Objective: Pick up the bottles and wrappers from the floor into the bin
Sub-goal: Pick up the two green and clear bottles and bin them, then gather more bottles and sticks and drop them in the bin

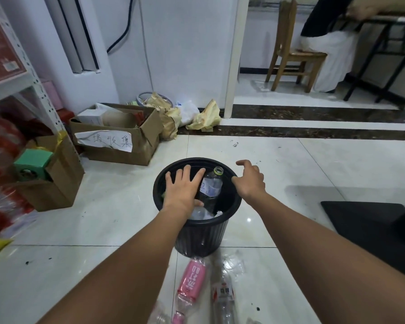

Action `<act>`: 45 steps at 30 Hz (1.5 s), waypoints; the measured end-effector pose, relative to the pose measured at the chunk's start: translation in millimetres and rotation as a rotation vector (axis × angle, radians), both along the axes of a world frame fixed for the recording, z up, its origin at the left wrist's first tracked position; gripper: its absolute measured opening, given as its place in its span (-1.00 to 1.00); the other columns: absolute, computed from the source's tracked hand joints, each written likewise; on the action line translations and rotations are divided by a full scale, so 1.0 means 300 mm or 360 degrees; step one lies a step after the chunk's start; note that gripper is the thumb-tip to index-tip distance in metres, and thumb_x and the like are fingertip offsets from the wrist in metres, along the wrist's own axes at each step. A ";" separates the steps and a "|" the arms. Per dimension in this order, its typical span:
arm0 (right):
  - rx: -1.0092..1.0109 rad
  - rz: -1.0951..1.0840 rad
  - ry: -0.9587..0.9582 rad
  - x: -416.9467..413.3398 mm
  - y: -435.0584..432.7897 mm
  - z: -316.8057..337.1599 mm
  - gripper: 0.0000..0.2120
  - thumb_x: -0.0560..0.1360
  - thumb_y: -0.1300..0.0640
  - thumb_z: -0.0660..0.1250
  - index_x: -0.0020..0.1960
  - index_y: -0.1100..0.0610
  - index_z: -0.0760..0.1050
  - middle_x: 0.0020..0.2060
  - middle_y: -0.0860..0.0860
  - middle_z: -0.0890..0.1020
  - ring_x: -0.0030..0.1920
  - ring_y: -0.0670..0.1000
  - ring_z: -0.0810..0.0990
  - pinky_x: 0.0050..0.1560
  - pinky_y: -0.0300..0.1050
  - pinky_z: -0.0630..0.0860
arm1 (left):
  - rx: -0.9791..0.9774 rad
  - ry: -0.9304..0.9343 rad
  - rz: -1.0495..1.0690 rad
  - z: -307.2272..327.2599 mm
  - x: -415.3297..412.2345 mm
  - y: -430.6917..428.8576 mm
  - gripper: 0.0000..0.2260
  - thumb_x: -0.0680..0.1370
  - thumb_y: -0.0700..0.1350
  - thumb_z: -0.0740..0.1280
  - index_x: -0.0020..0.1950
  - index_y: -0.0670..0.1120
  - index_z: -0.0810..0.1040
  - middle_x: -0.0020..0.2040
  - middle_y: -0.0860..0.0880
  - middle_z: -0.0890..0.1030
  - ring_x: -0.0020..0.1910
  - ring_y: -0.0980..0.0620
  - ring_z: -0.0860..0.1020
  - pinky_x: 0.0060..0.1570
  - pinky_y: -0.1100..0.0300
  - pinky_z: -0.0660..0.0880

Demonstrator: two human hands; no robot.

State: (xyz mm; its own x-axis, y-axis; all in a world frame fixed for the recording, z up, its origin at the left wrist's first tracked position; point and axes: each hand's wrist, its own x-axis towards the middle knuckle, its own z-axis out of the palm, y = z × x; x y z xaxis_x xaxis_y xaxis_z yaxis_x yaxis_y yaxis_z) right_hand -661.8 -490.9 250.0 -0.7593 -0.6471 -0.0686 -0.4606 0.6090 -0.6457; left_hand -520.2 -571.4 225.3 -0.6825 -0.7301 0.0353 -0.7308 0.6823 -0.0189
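While the left hand (pixel 185 187) and right hand (pixel 250 181) hang apart over the black bin (pixel 201 237), holding nothing, a clear bottle (pixel 212 184) leans inside it and a pink bottle (pixel 192 281) lies on the floor (pixel 103 220) nearby.

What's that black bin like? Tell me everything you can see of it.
The black bin is round, with a ribbed wall that looks like plastic. It stands upright on the pale tiled floor, open-topped, without a lid. Inside lie a clear uncapped bottle, neck toward the far rim, and crumpled white scraps. The left hand spreads over its opening; the right hand is at its right rim, contact unclear. A pink-labelled bottle lies just before its base.
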 end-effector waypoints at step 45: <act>0.0322 0.0528 0.0975 0.583 0.833 0.201 -0.51 0.57 0.02 0.13 0.49 0.06 0.21 0.37 0.08 0.41 0.34 0.12 0.41 0.32 0.06 0.27 | 0.0079 0.0340 0.0047 0.312 0.505 0.812 -0.54 0.62 0.03 0.14 0.51 -0.03 0.19 0.46 -0.05 0.32 0.44 -0.07 0.27 0.41 0.03 0.17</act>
